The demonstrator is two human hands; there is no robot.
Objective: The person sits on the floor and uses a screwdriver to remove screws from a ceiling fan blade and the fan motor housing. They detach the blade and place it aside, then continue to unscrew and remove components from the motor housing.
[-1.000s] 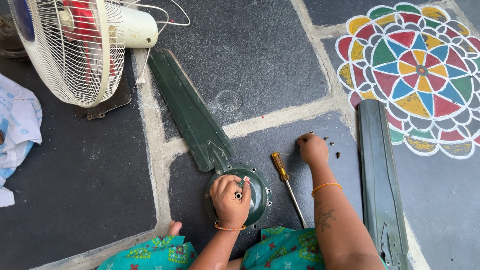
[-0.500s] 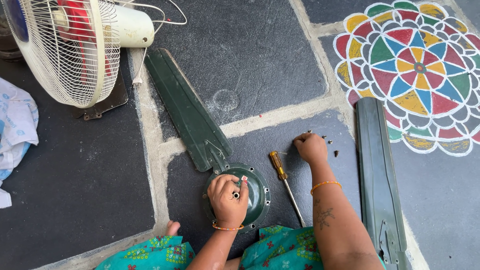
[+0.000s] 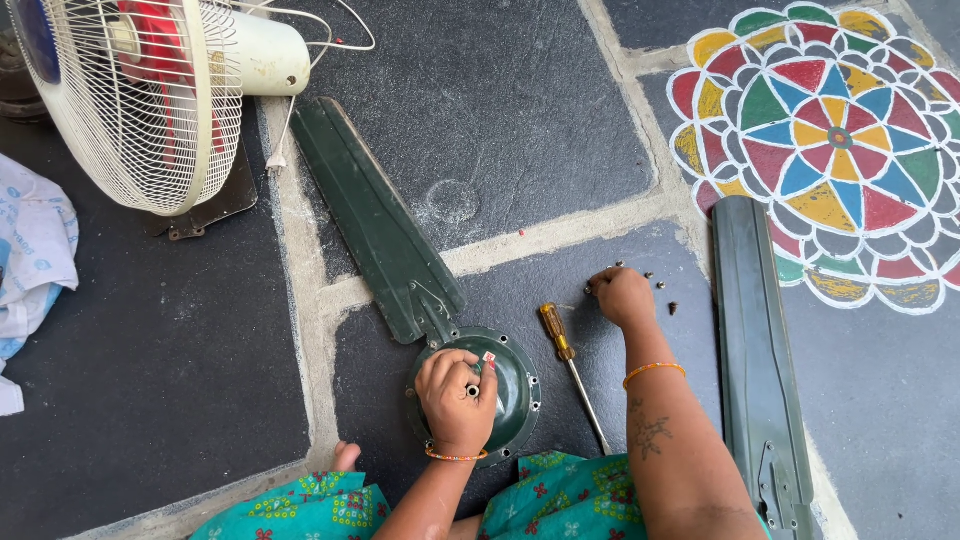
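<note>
My left hand (image 3: 457, 398) is curled over the dark green ceiling-fan motor hub (image 3: 510, 385), fingers closed around its centre shaft. One green fan blade (image 3: 375, 220) is attached to the hub and runs up-left across the stone floor (image 3: 150, 350). My right hand (image 3: 622, 295) is bunched fingertips-down among the small screws (image 3: 662, 288); whether it grips one I cannot tell. A yellow-handled screwdriver (image 3: 572, 370) lies between my hands, a loose blade (image 3: 755, 350) to my right.

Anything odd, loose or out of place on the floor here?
Yes: small dark screws lie scattered loose on the stone floor by the right hand. One green fan blade lies detached, apart from the hub under the left hand. The screwdriver lies between.
</note>
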